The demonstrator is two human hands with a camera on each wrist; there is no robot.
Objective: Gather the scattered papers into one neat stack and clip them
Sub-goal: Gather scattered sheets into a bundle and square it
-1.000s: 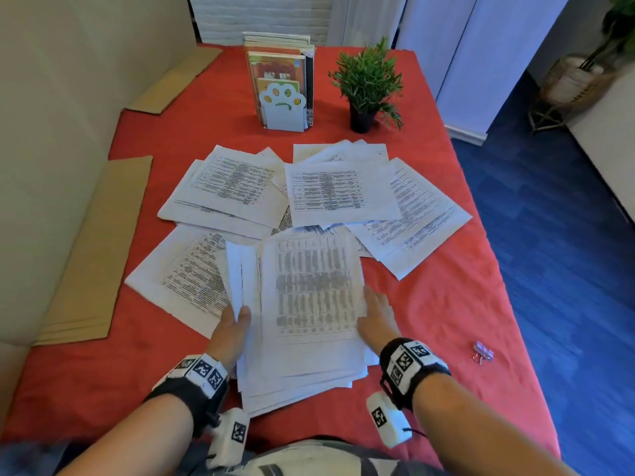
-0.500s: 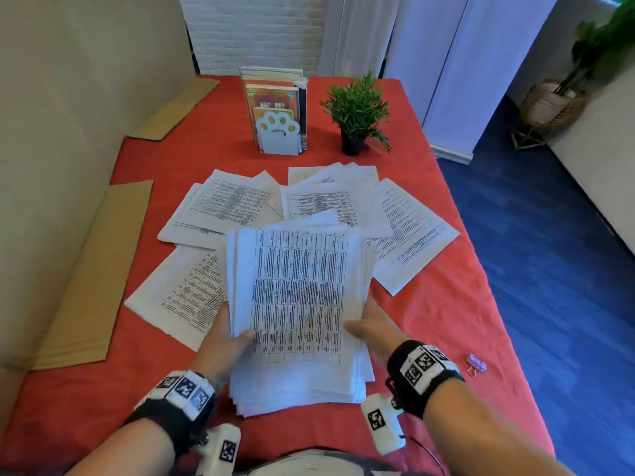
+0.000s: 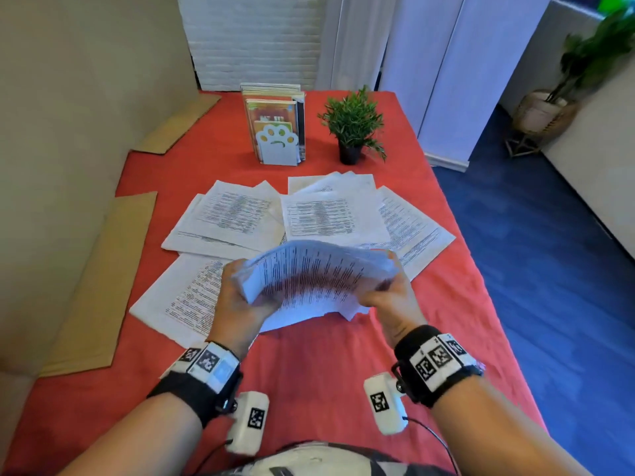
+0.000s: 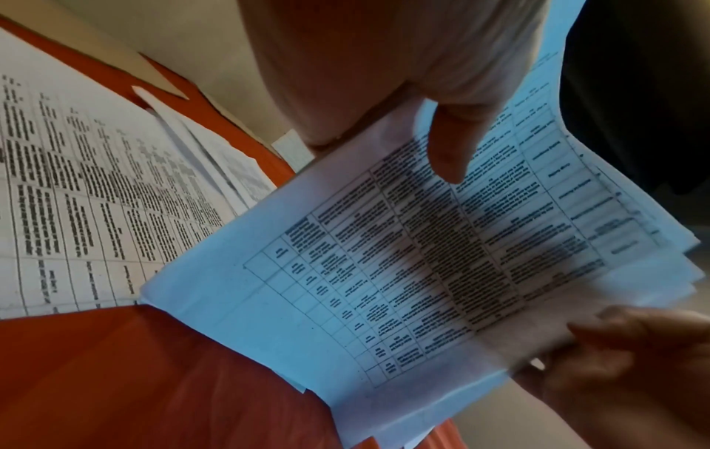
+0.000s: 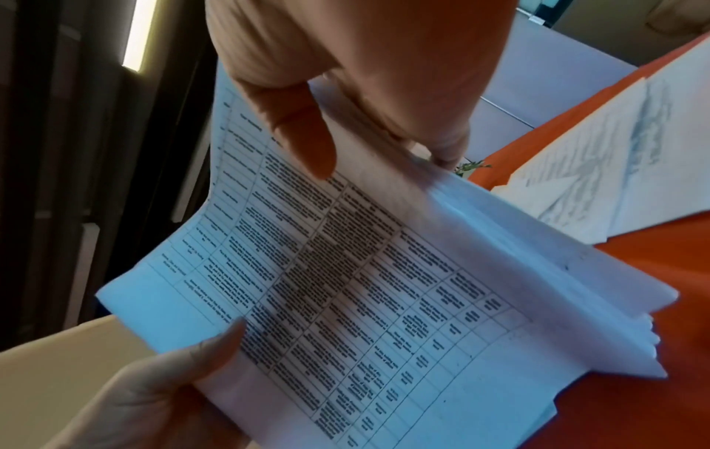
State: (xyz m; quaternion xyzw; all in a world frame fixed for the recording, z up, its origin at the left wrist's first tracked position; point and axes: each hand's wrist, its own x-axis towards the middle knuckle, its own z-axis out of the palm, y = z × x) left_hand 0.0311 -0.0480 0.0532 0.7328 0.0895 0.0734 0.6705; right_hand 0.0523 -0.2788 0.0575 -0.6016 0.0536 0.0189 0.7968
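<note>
A thick stack of printed sheets [image 3: 309, 280] stands tilted on its lower edge on the red tablecloth [image 3: 309, 365], bowed between both hands. My left hand [image 3: 240, 300] grips its left side, thumb on the front page [image 4: 449, 145]. My right hand [image 3: 388, 293] grips the right side, thumb on the front [image 5: 303, 142], fingers behind. The sheet edges of the stack [image 5: 422, 288] are uneven at the bottom. Several loose printed papers [image 3: 319, 214] lie spread on the cloth beyond the stack, and one paper [image 3: 182, 297] lies at its left. No clip is in view.
A book stand with a paw-shaped end [image 3: 276, 132] and a small potted plant [image 3: 354, 125] stand at the far end. Cardboard strips [image 3: 103, 280] lie along the left wall. The table's right edge drops to a blue floor [image 3: 549, 269].
Both hands have lifted the stack from lying flat on the table and tilted it up onto its lower edge. The head view has risen, so the clip at the right is out of sight.
</note>
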